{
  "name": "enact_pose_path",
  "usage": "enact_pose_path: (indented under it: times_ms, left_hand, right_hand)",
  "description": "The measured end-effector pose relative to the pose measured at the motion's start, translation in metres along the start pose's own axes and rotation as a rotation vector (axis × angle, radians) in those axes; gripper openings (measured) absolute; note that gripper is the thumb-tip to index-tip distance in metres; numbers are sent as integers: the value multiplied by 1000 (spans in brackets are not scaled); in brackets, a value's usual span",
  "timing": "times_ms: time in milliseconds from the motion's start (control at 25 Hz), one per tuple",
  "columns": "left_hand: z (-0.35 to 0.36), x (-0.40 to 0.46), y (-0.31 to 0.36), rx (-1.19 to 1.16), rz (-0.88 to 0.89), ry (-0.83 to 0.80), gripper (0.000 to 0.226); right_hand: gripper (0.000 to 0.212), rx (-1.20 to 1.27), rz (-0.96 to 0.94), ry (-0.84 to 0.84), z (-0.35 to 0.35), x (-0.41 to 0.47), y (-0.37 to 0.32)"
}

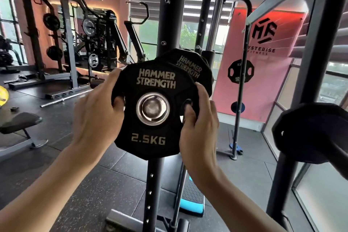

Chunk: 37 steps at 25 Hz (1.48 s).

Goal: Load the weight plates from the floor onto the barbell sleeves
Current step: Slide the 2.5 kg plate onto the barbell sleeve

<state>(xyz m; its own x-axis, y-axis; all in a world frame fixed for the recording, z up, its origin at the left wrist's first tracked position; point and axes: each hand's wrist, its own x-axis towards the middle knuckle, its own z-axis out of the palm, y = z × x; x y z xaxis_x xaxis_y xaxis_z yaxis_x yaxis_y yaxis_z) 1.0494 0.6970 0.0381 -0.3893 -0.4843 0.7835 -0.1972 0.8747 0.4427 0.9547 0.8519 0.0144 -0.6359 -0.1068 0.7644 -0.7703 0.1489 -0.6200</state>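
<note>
A black 2.5KG plate (153,137) marked HAMMER STRENGTH faces me at the centre of the view. The end of the barbell sleeve (153,109) shows through its steel centre ring. My left hand (98,113) grips the plate's left edge, thumb in the left grip hole. My right hand (199,128) grips the right edge, thumb in the right grip hole. Right behind it sits a larger black plate (190,66) with the same lettering, mostly hidden.
A black upright post (155,190) with holes stands behind and below the plates. A dark plate (308,133) on a peg juts in at the right. A bench (18,124) stands at the left, a loose barbell (62,99) lies on the floor, and racks fill the back left.
</note>
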Motion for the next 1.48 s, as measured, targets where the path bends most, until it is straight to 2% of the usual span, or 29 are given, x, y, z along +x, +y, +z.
enact_pose_path:
  times_ms: [280, 360, 480, 600, 680, 800, 920, 1040, 1160, 1240, 1360, 1400, 1480]
  left_hand:
    - [30, 9, -19, -48, 62, -45, 58]
    - [30, 10, -16, -89, 148, -125, 77]
    - [37, 9, -5, -97, 297, -371, 128]
    - [55, 17, -7, -118, 301, -417, 143]
    - [66, 24, -14, -187, 355, -352, 134]
    - [88, 33, -24, -111, 487, -238, 128]
    - [111, 38, -27, -95, 453, -178, 120]
    - [125, 40, -26, -29, 409, -173, 115]
    - [136, 48, -26, 34, 422, -165, 91]
    - [143, 57, -28, 195, 465, -190, 74]
    - [155, 65, -34, 358, 484, -223, 72]
    - [160, 67, -35, 313, 493, -220, 68]
    - [168, 72, -36, 71, 473, -208, 62]
  right_hand:
    - [59, -17, -138, 65, 18, 9, 21]
    - [59, -24, -158, 72, 23, 17, 27]
    - [58, -28, -167, 85, 27, 26, 35]
    - [53, -12, -165, 71, 30, 31, 42]
    - [54, 9, -133, 57, 33, 38, 50]
    - [54, 26, -96, 48, 37, 47, 62]
    - [55, 2, -118, 37, 42, 58, 70]
    - [60, -22, -136, 37, 47, 70, 81]
    - [62, -1, -112, 48, 53, 75, 90]
    - [63, 5, -103, 61, 56, 75, 94]
    - [65, -9, -88, 51, 58, 81, 97]
    - [64, -27, -94, 53, 58, 83, 99]
    - [62, -89, -108, 69, 59, 86, 101]
